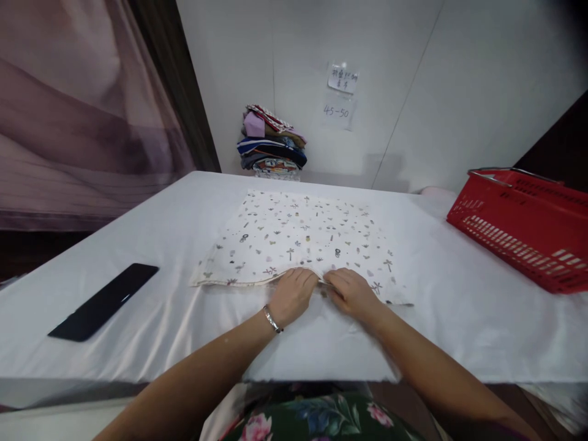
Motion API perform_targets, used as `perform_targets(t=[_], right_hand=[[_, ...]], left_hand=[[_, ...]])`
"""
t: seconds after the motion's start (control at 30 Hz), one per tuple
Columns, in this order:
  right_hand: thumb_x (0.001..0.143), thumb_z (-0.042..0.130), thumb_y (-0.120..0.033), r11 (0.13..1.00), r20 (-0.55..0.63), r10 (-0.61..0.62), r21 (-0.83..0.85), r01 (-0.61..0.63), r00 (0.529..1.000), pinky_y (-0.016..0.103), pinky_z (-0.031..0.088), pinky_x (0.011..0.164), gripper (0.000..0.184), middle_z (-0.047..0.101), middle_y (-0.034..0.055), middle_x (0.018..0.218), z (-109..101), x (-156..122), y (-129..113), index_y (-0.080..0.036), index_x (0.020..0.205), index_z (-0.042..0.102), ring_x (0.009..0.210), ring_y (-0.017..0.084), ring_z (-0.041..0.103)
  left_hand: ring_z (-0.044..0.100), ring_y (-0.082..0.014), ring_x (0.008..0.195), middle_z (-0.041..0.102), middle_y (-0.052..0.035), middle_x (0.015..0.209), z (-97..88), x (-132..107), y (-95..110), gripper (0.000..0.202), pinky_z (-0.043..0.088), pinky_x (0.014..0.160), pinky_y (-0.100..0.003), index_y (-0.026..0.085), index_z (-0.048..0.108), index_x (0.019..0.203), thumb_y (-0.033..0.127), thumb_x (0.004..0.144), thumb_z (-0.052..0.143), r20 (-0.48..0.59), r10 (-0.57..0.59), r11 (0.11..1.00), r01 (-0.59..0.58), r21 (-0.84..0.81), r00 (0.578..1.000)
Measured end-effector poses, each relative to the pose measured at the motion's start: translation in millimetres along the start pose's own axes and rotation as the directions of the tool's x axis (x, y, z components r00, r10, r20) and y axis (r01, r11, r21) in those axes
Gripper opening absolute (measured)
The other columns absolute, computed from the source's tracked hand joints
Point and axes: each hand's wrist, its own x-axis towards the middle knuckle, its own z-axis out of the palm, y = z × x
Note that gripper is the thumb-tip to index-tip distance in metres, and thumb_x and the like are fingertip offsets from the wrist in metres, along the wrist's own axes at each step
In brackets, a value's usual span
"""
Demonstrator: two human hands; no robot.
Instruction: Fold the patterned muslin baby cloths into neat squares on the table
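A white cloth [294, 229] printed with small palm trees and other motifs lies spread flat in front of me. Its near edge shows more than one layer and is raised in the middle. My left hand [294, 296] is closed on that edge, just left of centre, fingertips bent over it. Close beside it, my right hand [353, 294] pinches the same edge, thumb underneath. The two hands almost touch. A silver bracelet [272, 319] circles my left wrist.
A white-covered table [174, 245] carries the cloth. On the left lies a flat black object [105, 301], perhaps a phone. A red plastic basket [523, 223] stands at right. Folded fabrics [273, 142] are piled at the back, against a wall with paper notes [340, 95]. Pink curtain [82, 116] hangs left.
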Motion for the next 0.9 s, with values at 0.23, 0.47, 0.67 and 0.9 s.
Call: perform_targets(t=[0.23, 0.47, 0.67, 0.9], right_hand=[[0.085, 0.04, -0.013, 0.997, -0.101, 0.068, 0.046, -0.064, 0.993, 0.032, 0.046, 0.076, 0.025, 0.065, 0.0075, 0.097, 2, -1, 12, -0.018, 0.103, 0.056, 0.087, 0.018, 0.058], [0.085, 0.042, -0.012, 0.991, -0.033, 0.106, 0.084, -0.103, 0.994, 0.03, 0.046, 0.078, 0.026, 0.066, 0.0043, 0.096, -2, 5, 15, -0.021, 0.104, 0.057, 0.089, 0.016, 0.058], [0.08, 0.051, -0.016, 0.974, -0.054, 0.219, -0.05, -0.222, 0.974, 0.04, 0.039, 0.093, 0.047, 0.052, 0.0085, 0.125, -26, -25, 13, -0.022, 0.126, 0.042, 0.114, 0.021, 0.047], [0.08, 0.05, -0.014, 0.862, -0.216, 0.421, -0.206, -0.462, 0.881, 0.045, 0.039, 0.092, 0.042, 0.054, 0.0118, 0.12, -43, -108, 41, -0.018, 0.122, 0.048, 0.112, 0.025, 0.048]], left_hand=[[0.053, -0.0203, 0.092, 0.06, -0.0077, 0.101, -5.9, 7, 2, 0.016, 0.039, 0.076, -0.035, 0.018, 0.052, 0.1, 0.025, 0.088, 0.043, -0.062, 0.026, 0.999, -0.025, 0.02, 0.998], [0.055, -0.0206, 0.096, 0.061, -0.0089, 0.104, -3.7, 25, 1, 0.029, 0.039, 0.084, -0.037, 0.018, 0.049, 0.112, 0.012, 0.085, 0.041, 0.044, 0.11, 0.994, -0.11, -0.01, 0.993], [0.059, -0.019, 0.082, 0.065, -0.0045, 0.094, -4.2, 44, -10, 0.024, 0.041, 0.07, -0.031, 0.021, 0.057, 0.101, 0.021, 0.086, 0.039, 0.153, -0.079, 0.984, 0.102, -0.147, 0.985], [0.059, -0.0171, 0.073, 0.065, 0.0013, 0.079, -14.2, 57, -16, 0.022, 0.036, 0.059, -0.026, 0.024, 0.057, 0.09, 0.035, 0.085, 0.038, 0.322, -0.241, 0.905, 0.331, -0.266, 0.916]])
